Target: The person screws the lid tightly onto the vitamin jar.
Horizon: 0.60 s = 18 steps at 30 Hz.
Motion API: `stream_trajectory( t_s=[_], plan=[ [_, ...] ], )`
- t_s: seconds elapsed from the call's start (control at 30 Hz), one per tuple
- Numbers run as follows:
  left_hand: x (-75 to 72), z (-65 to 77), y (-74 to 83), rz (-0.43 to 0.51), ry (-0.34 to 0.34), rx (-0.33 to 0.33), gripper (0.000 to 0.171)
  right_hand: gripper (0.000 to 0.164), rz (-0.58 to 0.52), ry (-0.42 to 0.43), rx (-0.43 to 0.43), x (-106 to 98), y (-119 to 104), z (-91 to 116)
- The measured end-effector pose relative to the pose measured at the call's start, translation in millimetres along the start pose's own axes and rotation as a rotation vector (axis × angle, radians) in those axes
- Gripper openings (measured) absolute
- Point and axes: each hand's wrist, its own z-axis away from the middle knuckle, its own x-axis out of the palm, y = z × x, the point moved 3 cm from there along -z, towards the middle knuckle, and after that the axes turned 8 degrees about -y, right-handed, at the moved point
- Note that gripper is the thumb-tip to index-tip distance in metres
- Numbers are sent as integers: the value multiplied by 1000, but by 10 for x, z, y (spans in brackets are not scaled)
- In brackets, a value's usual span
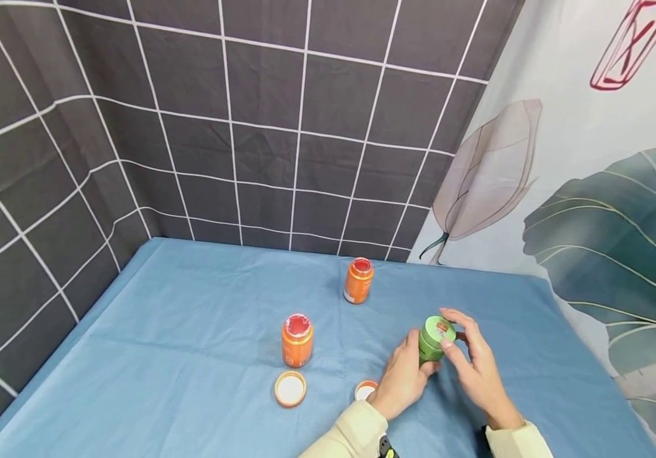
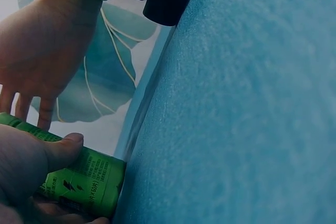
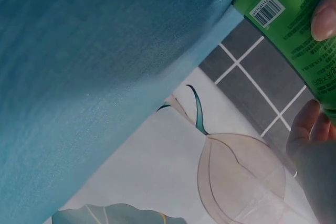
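Observation:
A green bottle [image 1: 430,348] with a light green lid [image 1: 438,326] stands between both hands, at the right of the blue cloth in the head view. My left hand [image 1: 403,376] grips its body from the left; in the left wrist view the thumb lies across the printed label. My right hand [image 1: 479,375] pinches the lid's rim with thumb and forefinger. In the right wrist view a barcode [image 3: 267,10] shows near the bottle's base. An orange lid [image 1: 365,390], its white inside up, lies partly hidden behind the left hand.
Two uncapped orange bottles stand upright: one nearer [image 1: 297,343], one farther back [image 1: 358,283]. In front of the nearer bottle an orange-rimmed lid [image 1: 290,388] lies white side up. A dark gridded curtain [image 1: 265,152] hangs behind the blue-covered table [image 1: 191,331].

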Motion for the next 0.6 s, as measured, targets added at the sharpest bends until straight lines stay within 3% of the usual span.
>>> stream_trajectory(
  t_s=[0.23,0.43,0.6],
  plan=[
    [0,18,-5,0,-5,-12,44,44,-16,-25,40,15,72,34],
    [8,17,-3,1,-16,-22,44,48,3,-4,-24,27,319,89],
    [20,8,5,-3,-12,-16,44,48,15,7,-63,17,392,104]
  ],
)
